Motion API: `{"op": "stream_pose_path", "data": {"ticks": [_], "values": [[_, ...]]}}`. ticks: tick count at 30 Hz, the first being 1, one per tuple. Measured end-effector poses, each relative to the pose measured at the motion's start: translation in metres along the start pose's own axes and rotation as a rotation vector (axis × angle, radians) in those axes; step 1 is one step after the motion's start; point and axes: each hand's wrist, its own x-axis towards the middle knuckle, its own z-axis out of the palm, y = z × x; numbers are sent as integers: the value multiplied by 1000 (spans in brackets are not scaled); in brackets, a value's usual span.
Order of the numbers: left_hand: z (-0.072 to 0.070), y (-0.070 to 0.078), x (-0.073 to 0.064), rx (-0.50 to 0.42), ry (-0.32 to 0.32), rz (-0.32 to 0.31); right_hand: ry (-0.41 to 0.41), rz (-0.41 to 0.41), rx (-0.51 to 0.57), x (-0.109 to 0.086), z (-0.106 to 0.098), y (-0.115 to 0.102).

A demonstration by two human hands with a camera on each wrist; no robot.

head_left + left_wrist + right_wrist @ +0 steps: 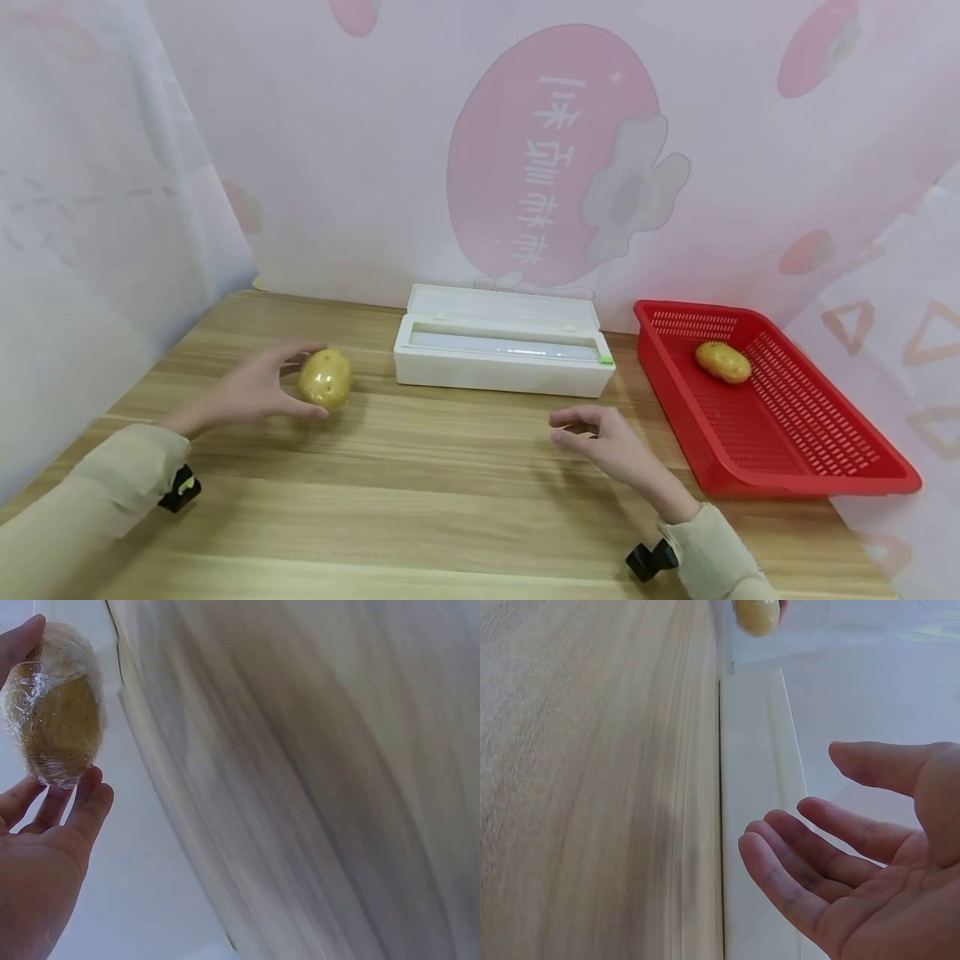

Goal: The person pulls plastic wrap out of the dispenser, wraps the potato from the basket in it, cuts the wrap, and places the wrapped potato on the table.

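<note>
Beige sleeves [90,500] nearest. Left grip [251,388] pinches film-wrapped potato [326,379] by its ends over surface [420,500], likely to spare the wrap; right grip [613,443] empty, fingers relaxed, near white box [495,372].

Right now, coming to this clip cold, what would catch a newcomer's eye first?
Probably the bright red basket on the right, with a lone potato inside. Then the film-wrapped potato held by the left hand at left, and the open white box at the back, between them.
</note>
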Motion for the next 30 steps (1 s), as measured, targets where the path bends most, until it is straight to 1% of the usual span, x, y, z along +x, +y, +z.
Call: {"op": "stream_pose_path", "data": {"ticks": [3, 6, 7, 10, 12, 14, 17, 22, 26, 30], "values": [[-13, -11, -2, -1, -6, -33, -2, 5, -5, 0, -1, 1], [-23, -25, -5, 4, -14, -73, -5, 10, -3, 0, -1, 1], [-25, -29, -6, 7, -12, -91, -5, 11, -3, 0, -1, 1], [-30, -43, -9, -4, -18, -115, -6, 17, 0, -1, -2, 1], [-32, -50, -12, -21, -32, -120, -8, 23, 2, -1, -2, 1], [-33, -56, -13, -51, -60, -123, -9, 29, 4, -1, -3, 1], [-36, -60, -16, -82, -101, -134, -10, 35, 11, -2, -3, 1], [-40, -61, -19, -122, -146, -133, -19, 33, 14, -1, -3, 0], [-40, -59, -20, -126, -165, -136, -30, 39, 4, 0, -2, -1], [-39, -57, -21, -135, -169, -143, -34, 49, 4, 1, -2, -4]]}}
